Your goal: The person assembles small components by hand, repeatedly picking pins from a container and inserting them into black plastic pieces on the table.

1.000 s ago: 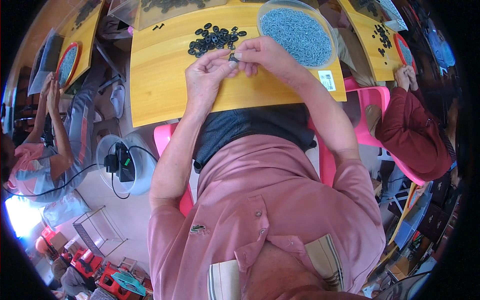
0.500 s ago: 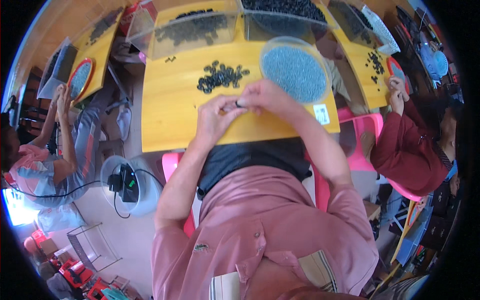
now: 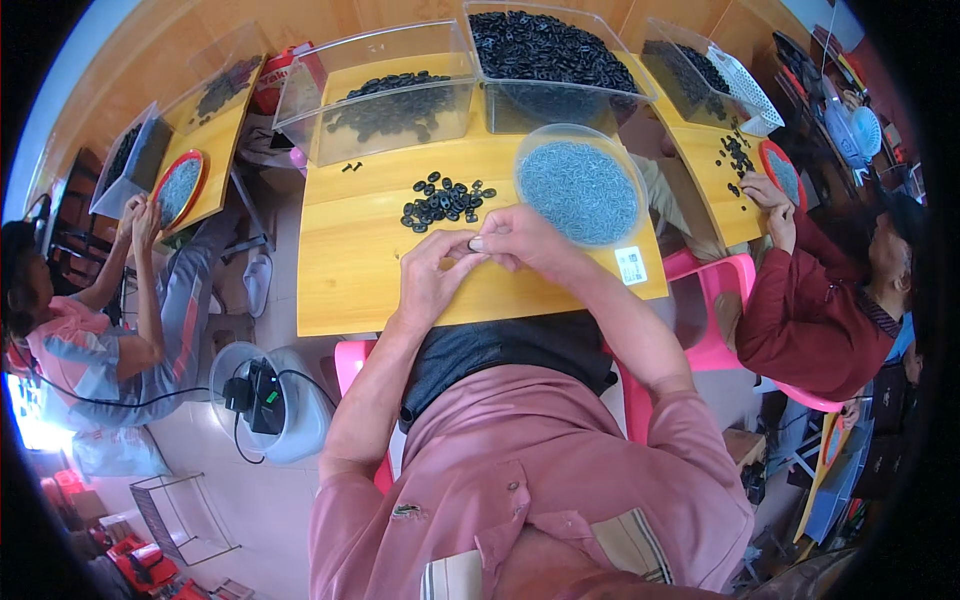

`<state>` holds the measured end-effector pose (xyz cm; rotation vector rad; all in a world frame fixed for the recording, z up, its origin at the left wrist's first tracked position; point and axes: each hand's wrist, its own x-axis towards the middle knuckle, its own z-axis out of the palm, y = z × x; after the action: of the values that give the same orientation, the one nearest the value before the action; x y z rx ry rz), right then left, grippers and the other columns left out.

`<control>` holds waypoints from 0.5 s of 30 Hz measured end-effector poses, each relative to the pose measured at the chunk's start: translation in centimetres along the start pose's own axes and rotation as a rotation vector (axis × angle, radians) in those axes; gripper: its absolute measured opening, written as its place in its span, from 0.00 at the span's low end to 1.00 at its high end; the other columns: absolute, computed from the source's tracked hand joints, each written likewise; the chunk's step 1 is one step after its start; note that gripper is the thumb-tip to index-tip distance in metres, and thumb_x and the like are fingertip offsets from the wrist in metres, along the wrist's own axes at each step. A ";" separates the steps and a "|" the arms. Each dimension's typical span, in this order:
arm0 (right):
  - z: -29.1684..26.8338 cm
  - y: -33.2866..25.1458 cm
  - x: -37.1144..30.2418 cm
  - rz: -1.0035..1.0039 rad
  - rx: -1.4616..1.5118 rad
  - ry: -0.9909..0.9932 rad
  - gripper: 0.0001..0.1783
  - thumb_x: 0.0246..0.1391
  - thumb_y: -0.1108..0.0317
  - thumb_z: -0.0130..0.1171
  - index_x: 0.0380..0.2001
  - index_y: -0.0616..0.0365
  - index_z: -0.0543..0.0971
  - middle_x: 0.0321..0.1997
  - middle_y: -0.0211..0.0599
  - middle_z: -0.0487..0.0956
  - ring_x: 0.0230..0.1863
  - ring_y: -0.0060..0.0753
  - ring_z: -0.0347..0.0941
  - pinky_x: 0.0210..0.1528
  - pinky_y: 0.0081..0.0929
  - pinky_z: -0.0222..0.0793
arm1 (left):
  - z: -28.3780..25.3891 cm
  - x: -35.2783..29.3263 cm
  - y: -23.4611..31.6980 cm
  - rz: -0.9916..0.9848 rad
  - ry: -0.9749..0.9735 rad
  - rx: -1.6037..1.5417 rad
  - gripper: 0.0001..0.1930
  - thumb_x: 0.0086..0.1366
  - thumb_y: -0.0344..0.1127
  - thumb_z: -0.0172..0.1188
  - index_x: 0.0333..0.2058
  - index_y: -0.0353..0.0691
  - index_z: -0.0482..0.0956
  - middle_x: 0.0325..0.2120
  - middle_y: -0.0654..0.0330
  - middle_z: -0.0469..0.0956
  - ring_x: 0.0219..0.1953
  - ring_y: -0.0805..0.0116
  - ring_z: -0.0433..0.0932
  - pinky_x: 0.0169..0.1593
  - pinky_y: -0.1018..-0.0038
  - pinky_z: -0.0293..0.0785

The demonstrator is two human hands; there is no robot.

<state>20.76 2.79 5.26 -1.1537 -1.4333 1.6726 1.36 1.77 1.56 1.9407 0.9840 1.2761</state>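
Observation:
Over the near part of the yellow table [image 3: 345,290], my left hand [image 3: 432,275] and my right hand [image 3: 527,240] meet, fingertips together. Between them they pinch a small dark piece [image 3: 473,243], mostly covered by the fingers. Both hands are closed. Just beyond lies a loose pile of small black oval plastic parts with holes [image 3: 445,203]. To the right of that pile, past my right hand, a round clear dish [image 3: 522,200] holds a mass of tiny silvery metal pieces, perhaps screws.
Clear bins [image 3: 400,135] with black parts stand along the table's far side. A few dark bits [image 3: 352,167] lie left of the pile, and a white label [image 3: 631,265] sits at the right edge. People work at tables on both sides. A bucket [image 3: 290,420] with a plugged cable stands at left.
The view has tilted, so the table and bins appear lower. My hands stay together on the small dark piece, which is now more covered by the fingers.

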 end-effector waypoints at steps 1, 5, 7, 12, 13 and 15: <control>-0.1 -0.5 0.0 0.009 -0.084 0.017 0.13 0.52 0.60 0.65 0.26 0.59 0.78 0.19 0.27 0.75 0.18 0.16 0.69 0.19 0.15 0.60 | 0.1 0.2 -0.2 -0.001 0.008 0.002 0.14 0.55 0.24 0.69 0.42 0.33 0.81 0.29 0.58 0.81 0.30 0.74 0.79 0.37 0.77 0.77; -1.3 -3.9 1.1 0.000 -0.299 0.014 0.11 0.53 0.62 0.64 0.30 0.59 0.79 0.21 0.29 0.77 0.23 0.19 0.74 0.27 0.16 0.67 | 0.4 0.5 -1.2 -0.196 0.079 -0.278 0.19 0.59 0.24 0.66 0.50 0.34 0.77 0.34 0.60 0.79 0.35 0.76 0.78 0.41 0.79 0.75; -1.8 -6.8 3.1 -0.247 -0.289 0.114 0.12 0.54 0.63 0.64 0.35 0.61 0.79 0.23 0.30 0.79 0.26 0.19 0.76 0.30 0.18 0.70 | 0.5 0.6 -1.1 -0.232 0.133 -0.292 0.13 0.63 0.28 0.63 0.46 0.34 0.79 0.31 0.62 0.79 0.33 0.78 0.77 0.39 0.80 0.74; -1.9 -11.5 7.3 -0.613 -0.126 0.343 0.14 0.54 0.68 0.62 0.43 0.64 0.79 0.29 0.31 0.82 0.28 0.20 0.78 0.32 0.20 0.71 | 0.6 -0.5 -0.3 -0.220 -0.075 -0.089 0.09 0.60 0.34 0.66 0.26 0.33 0.84 0.20 0.60 0.80 0.24 0.73 0.79 0.31 0.75 0.73; -2.1 -11.1 7.6 -0.632 -0.203 0.360 0.13 0.54 0.70 0.61 0.42 0.64 0.80 0.29 0.32 0.82 0.29 0.20 0.78 0.32 0.20 0.71 | 0.6 -0.6 -0.1 -0.115 -0.227 0.014 0.11 0.60 0.36 0.67 0.25 0.33 0.83 0.21 0.57 0.81 0.24 0.68 0.79 0.30 0.72 0.73; -1.5 -8.2 7.9 -0.459 -0.392 0.283 0.11 0.53 0.70 0.62 0.39 0.63 0.81 0.28 0.32 0.82 0.29 0.20 0.78 0.33 0.20 0.72 | 0.5 -0.9 0.4 0.027 -0.387 0.122 0.14 0.58 0.42 0.68 0.23 0.35 0.82 0.21 0.54 0.79 0.23 0.55 0.78 0.29 0.66 0.73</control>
<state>18.36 12.03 11.65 -1.1004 -1.7210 0.9027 1.74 0.80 1.25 2.1927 0.8536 0.8217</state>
